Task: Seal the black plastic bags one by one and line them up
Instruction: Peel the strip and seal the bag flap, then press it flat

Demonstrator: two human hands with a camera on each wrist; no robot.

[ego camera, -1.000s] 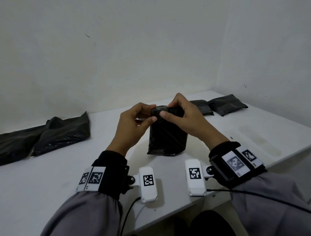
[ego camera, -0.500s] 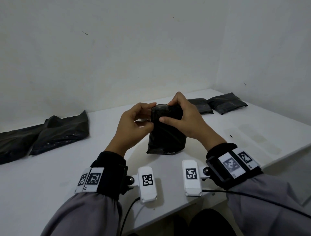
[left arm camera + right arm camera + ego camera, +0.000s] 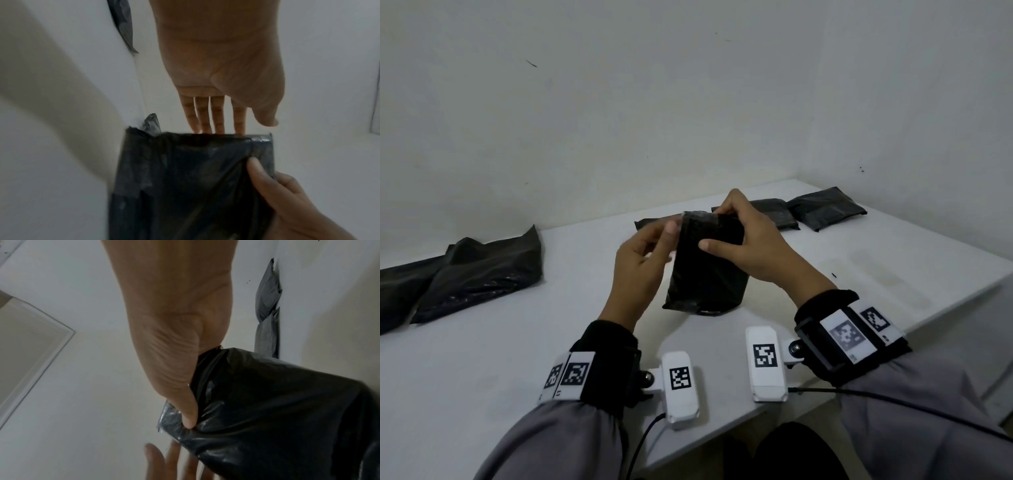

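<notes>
A filled black plastic bag (image 3: 705, 270) stands upright on the white table (image 3: 482, 342) in front of me. My right hand (image 3: 726, 229) grips its folded top, thumb on the near face and fingers over the far side. In the right wrist view the thumb presses into the bag (image 3: 277, 410). My left hand (image 3: 666, 240) is at the bag's left edge with straight fingers. In the left wrist view its fingers (image 3: 218, 116) reach behind the bag's top (image 3: 185, 186) and the thumb is free.
Two flat sealed black bags (image 3: 828, 209) (image 3: 774, 214) lie in a row at the back right, and a third (image 3: 650, 222) shows partly behind my left hand. A heap of loose black bags (image 3: 465, 270) lies at the left. The table's edge runs close on the right.
My left hand has let go of the bag's top and straightened its fingers beside the left edge. The right hand keeps its grip on the top.
</notes>
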